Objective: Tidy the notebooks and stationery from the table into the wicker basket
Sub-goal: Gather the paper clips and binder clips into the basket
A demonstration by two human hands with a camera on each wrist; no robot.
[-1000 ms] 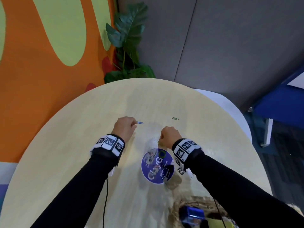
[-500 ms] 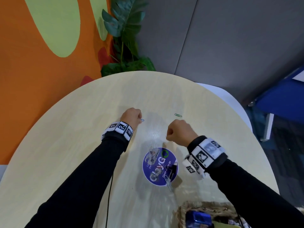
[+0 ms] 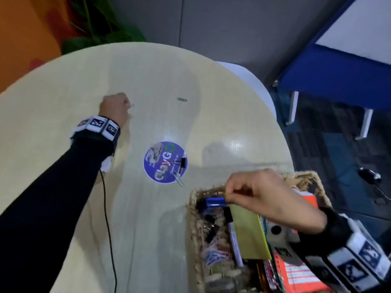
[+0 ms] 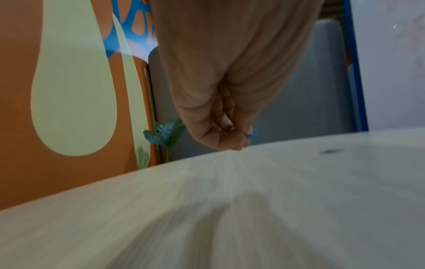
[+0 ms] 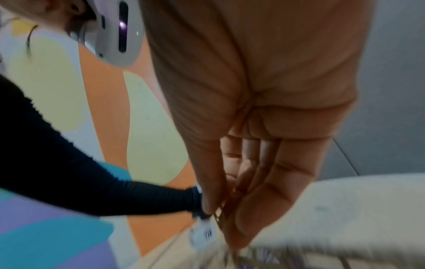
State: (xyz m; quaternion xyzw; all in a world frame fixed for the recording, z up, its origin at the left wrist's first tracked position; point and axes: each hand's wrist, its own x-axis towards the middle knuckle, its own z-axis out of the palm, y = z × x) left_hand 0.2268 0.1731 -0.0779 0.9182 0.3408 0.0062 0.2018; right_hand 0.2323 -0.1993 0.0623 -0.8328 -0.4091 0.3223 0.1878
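My left hand (image 3: 126,107) hovers just over the table (image 3: 63,98), thumb and finger pinching a small blue paper clip (image 3: 132,105); the left wrist view shows the blue paper clip (image 4: 252,134) at the fingertips of the left hand (image 4: 241,139). My right hand (image 3: 229,195) hangs over the near-left corner of the wicker basket (image 3: 193,229), pinching a thin yellowish paper clip (image 3: 226,195). In the right wrist view the right hand (image 5: 220,223) holds a thin wire between thumb and fingers. A green paper clip (image 3: 182,99), a black binder clip (image 3: 183,163) and a silver paper clip (image 3: 178,179) lie on the table.
The basket holds a blue stapler (image 3: 212,205), a marker (image 3: 233,235), a yellow-green pad (image 3: 247,231), rubber bands (image 3: 215,253) and notebooks (image 3: 296,273). A round purple sticker (image 3: 160,163) lies under the two clips. Right of the table stand a white chair (image 3: 251,81) and blue furniture (image 3: 338,77).
My right hand has swung from the table's middle back to above the basket with its clip. The left hand stays near its spot with the blue clip. The head view turned right and down.
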